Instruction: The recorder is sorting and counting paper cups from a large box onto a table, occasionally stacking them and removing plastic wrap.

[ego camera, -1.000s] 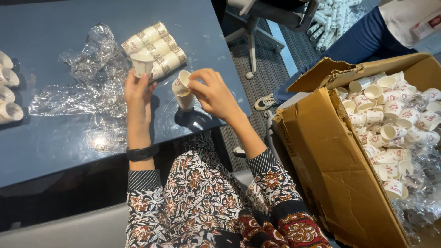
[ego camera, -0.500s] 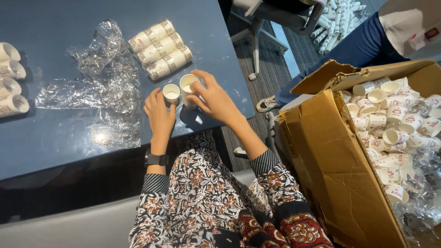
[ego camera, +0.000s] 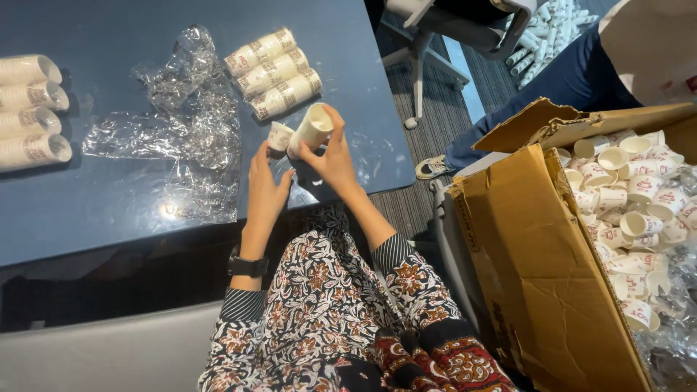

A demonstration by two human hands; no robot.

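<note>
Right hand (ego camera: 335, 156) gripping light, crushable paper cup (ego camera: 311, 129) by its sidewall; left hand (ego camera: 266, 190) fingers pinching smaller cup (ego camera: 279, 136) above table (ego camera: 109, 210).

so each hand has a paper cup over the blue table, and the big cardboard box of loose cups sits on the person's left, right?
Not quite: the head view shows the cardboard box of loose cups on the person's right. The left hand and right hand each do hold a paper cup over the blue table.
</note>
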